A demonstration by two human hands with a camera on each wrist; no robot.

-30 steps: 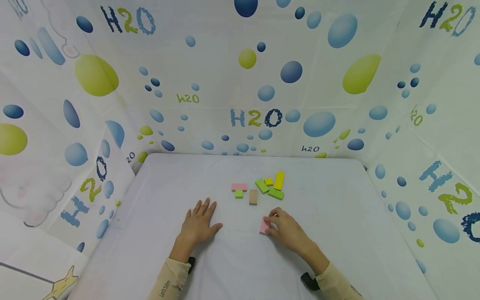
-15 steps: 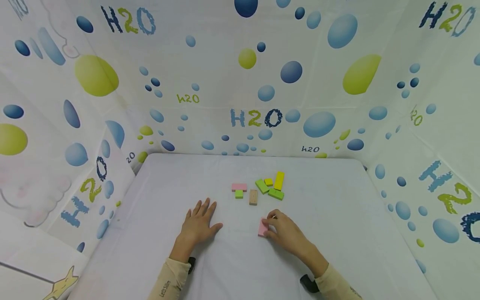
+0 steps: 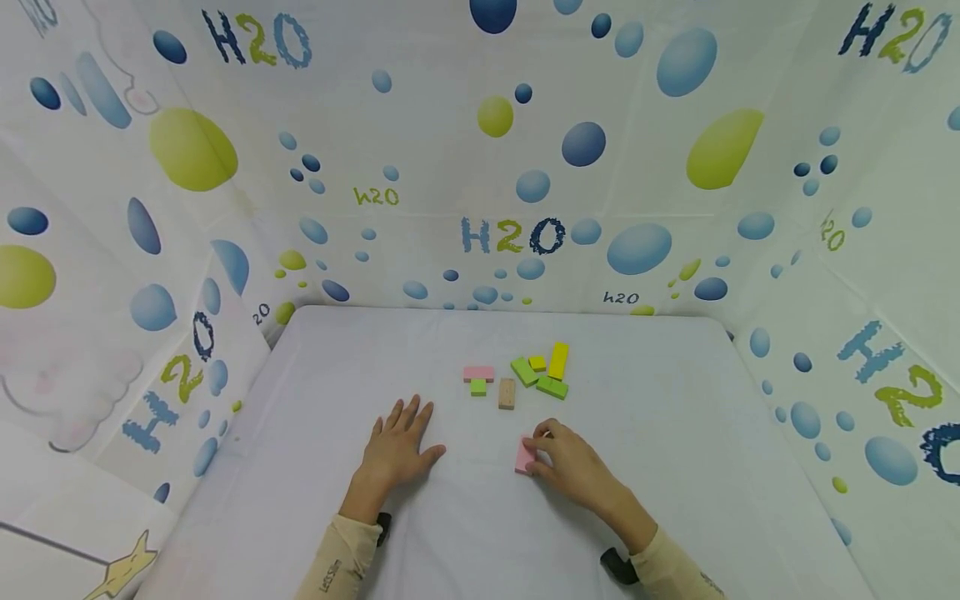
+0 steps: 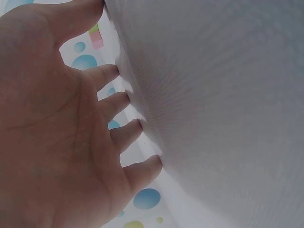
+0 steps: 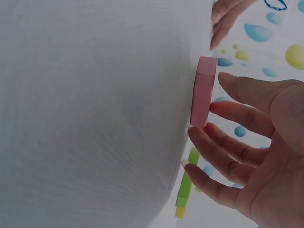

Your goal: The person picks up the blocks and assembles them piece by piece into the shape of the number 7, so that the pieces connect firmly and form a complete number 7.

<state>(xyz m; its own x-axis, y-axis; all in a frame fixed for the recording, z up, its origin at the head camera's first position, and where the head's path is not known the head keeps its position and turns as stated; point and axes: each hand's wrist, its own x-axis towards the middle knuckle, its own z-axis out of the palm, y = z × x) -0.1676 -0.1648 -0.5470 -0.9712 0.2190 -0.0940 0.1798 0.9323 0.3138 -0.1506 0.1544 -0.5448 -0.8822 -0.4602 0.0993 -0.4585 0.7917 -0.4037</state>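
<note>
A pink rectangular block (image 3: 522, 457) lies on the white-covered table in front of my right hand (image 3: 573, 461). My right hand's thumb and fingers curl at its side, fingertips toward the far end and thumb toward the near end. In the right wrist view the pink block (image 5: 203, 90) shows almost whole, with fingertips right at its face and end. My left hand (image 3: 397, 454) rests palm down with fingers spread, holding nothing. The left wrist view shows that hand (image 4: 71, 109) from the palm side, fingertips on the cloth.
Beyond the hands lie another pink block (image 3: 478, 373) behind a small green block (image 3: 478, 388), and a wooden block (image 3: 507, 395). To their right are green blocks (image 3: 552, 387), a small yellow block (image 3: 537, 363) and a long yellow block (image 3: 558, 361). Printed curtains (image 3: 420, 125) enclose the table.
Over the last second my right hand has shifted the pink block slightly left and toward me, mostly in the first half second. My left hand and the other blocks have stayed put.
</note>
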